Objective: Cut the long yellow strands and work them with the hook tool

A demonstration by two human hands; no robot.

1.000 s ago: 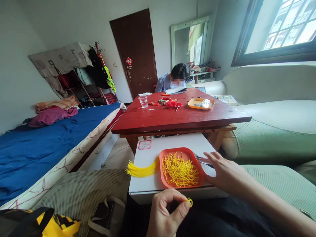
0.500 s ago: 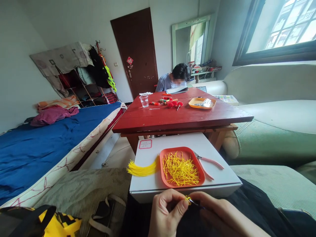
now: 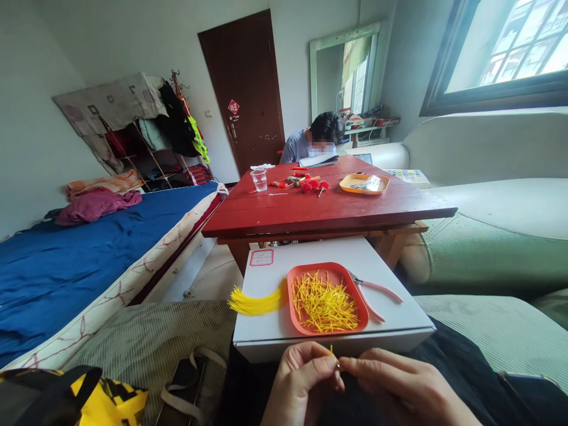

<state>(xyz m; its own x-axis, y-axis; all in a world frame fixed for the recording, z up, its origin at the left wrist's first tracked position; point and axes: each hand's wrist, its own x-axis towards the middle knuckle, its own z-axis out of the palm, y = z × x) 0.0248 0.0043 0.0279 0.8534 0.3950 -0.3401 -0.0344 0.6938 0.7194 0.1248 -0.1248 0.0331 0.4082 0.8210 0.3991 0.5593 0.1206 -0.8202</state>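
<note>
My left hand (image 3: 302,381) and my right hand (image 3: 399,384) meet at the bottom of the view, fingertips pinched together on a small yellow strand (image 3: 332,352) whose tip pokes up between them. Just beyond them a white box (image 3: 266,328) lies on my lap. On it stands an orange tray (image 3: 293,278) holding several short yellow strands (image 3: 323,302). A bundle of yellow strands (image 3: 255,303) lies to the tray's left, hanging over the box edge. Pink-handled pliers (image 3: 377,290) lie to the tray's right.
A red low table (image 3: 328,210) ahead carries a plastic cup (image 3: 259,179), red tassels (image 3: 310,184) and an orange dish (image 3: 364,184). Another person (image 3: 310,142) sits behind it. A bed with a blue sheet (image 3: 89,254) lies left, a green sofa (image 3: 497,225) right.
My right hand left the pliers by the tray and came down to my left hand. Both hands now pinch the yellow strand together.
</note>
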